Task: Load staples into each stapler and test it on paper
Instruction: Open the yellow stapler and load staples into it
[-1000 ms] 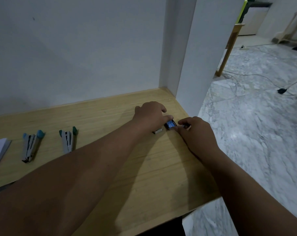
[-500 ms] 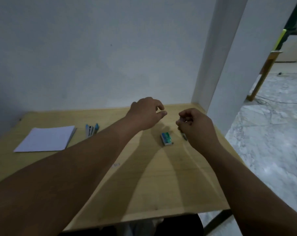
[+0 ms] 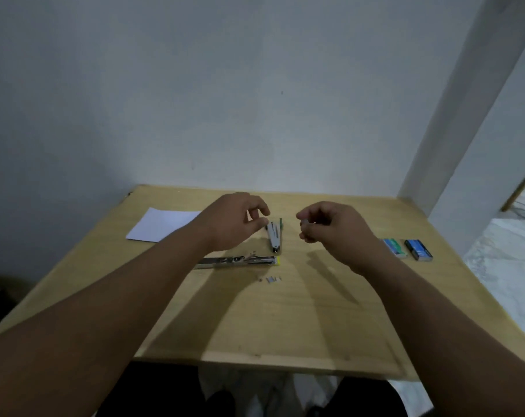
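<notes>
Though the paper (image 3: 162, 224) lies unmarked at the bench's (image 3: 285, 320) left, loading looks barely begun: the left hand (image 3: 234, 224), fingers loosely curled and empty, reaches an opened stapler (image 3: 274, 237); another stapler (image 3: 237, 262) lies nearer. The right hand (image 3: 327, 227) pinches something small, probably staples. Staple boxes (image 3: 407, 248) sit far right.

A green stapler (image 3: 275, 237) is seen lying open mid-worktop (image 3: 285, 320); the left hand (image 3: 235, 222) is held beside it; something small is pinched in the right hand (image 3: 327, 228); paper (image 3: 162, 224) is laid near the far left corner.
</notes>
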